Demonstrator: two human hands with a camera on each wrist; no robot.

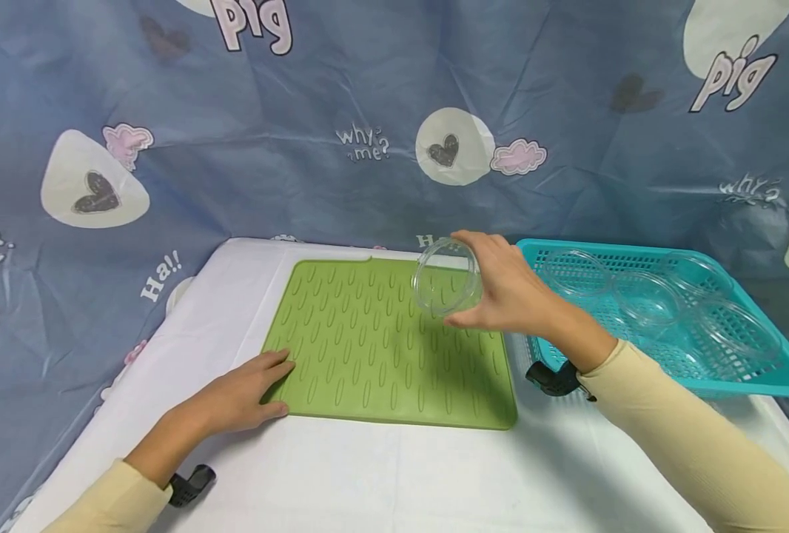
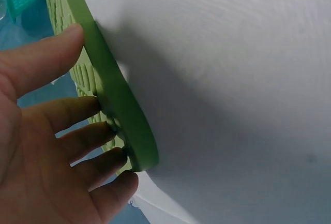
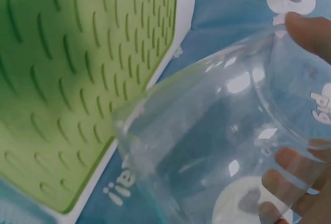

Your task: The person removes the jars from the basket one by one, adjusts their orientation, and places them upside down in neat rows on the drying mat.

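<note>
My right hand [image 1: 504,285] grips a clear round bowl [image 1: 442,280] between thumb and fingers. The bowl is tilted on its side in the air above the back right part of a green ridged drying mat [image 1: 361,348]. In the right wrist view the see-through wall of the bowl [image 3: 201,125] fills the middle, with fingers behind it at the right. My left hand [image 1: 237,396] rests at the mat's left edge, near its front corner. Its fingertips touch the mat's rim [image 2: 116,92] in the left wrist view, the fingers loosely bent and spread.
A turquoise plastic basket [image 1: 777,374] stands right of the mat, with several clear bowls [image 1: 648,300] in it. White cloth [image 1: 341,474] covers the table. A blue printed curtain [image 1: 288,178] hangs along the back and left.
</note>
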